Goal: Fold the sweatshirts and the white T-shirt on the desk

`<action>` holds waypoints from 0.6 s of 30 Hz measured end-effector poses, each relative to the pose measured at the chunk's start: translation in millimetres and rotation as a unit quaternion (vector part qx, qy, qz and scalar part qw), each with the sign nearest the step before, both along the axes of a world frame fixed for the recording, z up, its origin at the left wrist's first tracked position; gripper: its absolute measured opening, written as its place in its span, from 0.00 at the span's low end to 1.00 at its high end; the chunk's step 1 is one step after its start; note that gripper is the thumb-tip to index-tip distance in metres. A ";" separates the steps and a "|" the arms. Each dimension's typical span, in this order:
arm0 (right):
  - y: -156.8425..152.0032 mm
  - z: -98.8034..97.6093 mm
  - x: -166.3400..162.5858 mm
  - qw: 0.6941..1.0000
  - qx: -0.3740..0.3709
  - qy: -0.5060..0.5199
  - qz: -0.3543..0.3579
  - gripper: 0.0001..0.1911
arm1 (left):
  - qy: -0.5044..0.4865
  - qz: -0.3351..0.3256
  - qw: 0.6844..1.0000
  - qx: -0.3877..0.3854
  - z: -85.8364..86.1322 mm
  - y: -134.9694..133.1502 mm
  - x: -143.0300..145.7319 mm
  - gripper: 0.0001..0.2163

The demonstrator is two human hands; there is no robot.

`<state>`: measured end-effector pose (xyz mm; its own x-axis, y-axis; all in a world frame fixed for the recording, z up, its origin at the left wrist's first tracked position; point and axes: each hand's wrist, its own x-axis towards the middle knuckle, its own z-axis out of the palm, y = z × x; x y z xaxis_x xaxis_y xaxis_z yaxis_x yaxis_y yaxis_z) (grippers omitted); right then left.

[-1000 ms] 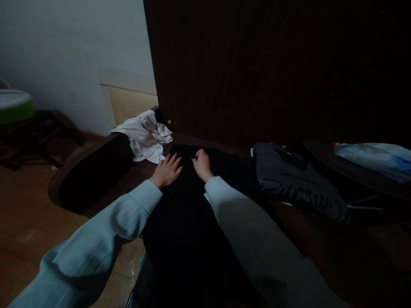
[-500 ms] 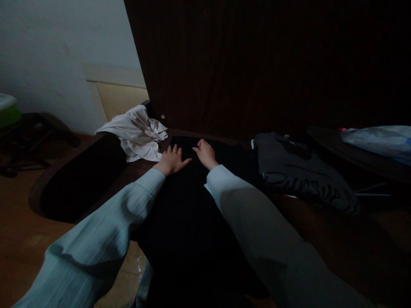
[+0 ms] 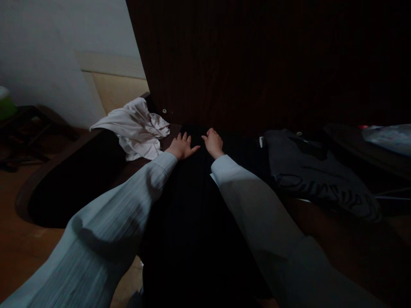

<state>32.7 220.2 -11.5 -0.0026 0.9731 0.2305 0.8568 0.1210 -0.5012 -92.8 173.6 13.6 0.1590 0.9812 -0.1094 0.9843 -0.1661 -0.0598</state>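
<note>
A large black garment point(image 3: 192, 205) lies spread lengthwise on the dark wooden seat and runs toward me; its exact kind is lost in the dark. My left hand point(image 3: 183, 146) presses flat on its far part, fingers spread and thumb out to the right. Close by on the right, my right hand point(image 3: 213, 142) is closed with its fingers curled against the black cloth, seemingly pinching it. Its fingertips are partly hidden. To the left lies a crumpled white cloth point(image 3: 138, 128), apart from both hands.
A grey garment with dark lettering point(image 3: 314, 171) lies on the right. Beyond it is a plastic bag point(image 3: 390, 137). The seat's curved armrest point(image 3: 24, 196) stands at left, with a dark upright panel point(image 3: 240, 64) behind. A green container point(image 3: 7, 105) sits on a stool at far left.
Both hands have moved slightly farther away over the black garment, keeping their poses. The view has shifted a little.
</note>
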 end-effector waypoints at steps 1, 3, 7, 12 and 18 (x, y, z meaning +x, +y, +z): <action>3.4 -0.4 -0.1 1.000 0.001 0.004 -0.001 0.09 | -0.006 0.000 1.000 -0.001 -0.2 3.3 -0.2 0.34; 10.8 -1.9 0.3 1.000 0.005 0.014 -0.006 0.08 | -0.025 0.002 1.000 0.001 -1.5 10.3 -1.3 0.34; 25.0 -6.5 2.2 0.999 0.027 0.034 -0.014 0.06 | -0.071 -0.003 0.997 0.009 -8.1 24.3 -6.1 0.34; 31.9 -8.6 4.3 0.999 0.025 0.036 -0.024 0.06 | -0.120 -0.026 0.991 0.044 -16.8 31.9 -12.5 0.30; 31.4 -10.0 6.3 0.998 0.029 0.041 -0.023 0.07 | -0.201 -0.041 0.976 0.077 -18.7 -13.0 -35.6 0.29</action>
<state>39.0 251.7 -21.6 0.0623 0.9567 0.2844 0.8179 0.1143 -0.5639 -128.4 160.6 -5.1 0.2378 0.9631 0.1259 0.9173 -0.2653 0.2969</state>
